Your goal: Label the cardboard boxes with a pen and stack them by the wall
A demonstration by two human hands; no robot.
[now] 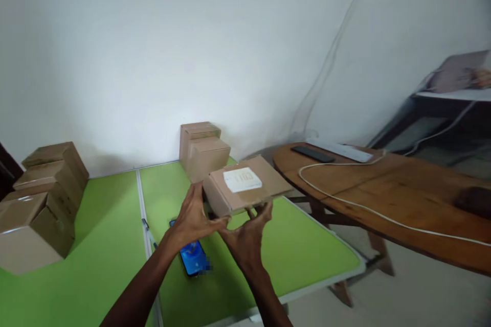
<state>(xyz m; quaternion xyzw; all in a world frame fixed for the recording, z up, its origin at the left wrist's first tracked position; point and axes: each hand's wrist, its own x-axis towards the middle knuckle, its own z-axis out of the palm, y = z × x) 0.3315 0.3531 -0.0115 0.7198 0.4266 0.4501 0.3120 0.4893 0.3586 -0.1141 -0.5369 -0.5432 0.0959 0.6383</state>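
I see the left hand [194, 219] and right hand [245, 235] clamped on a labelled cardboard box [245, 186], held above the green table [107, 245]. Under them on that table lies a phone [194, 258], partly hidden, its lower end blurred.

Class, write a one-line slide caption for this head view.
Both hands, left hand and right hand, hold a labelled cardboard box above a green table.
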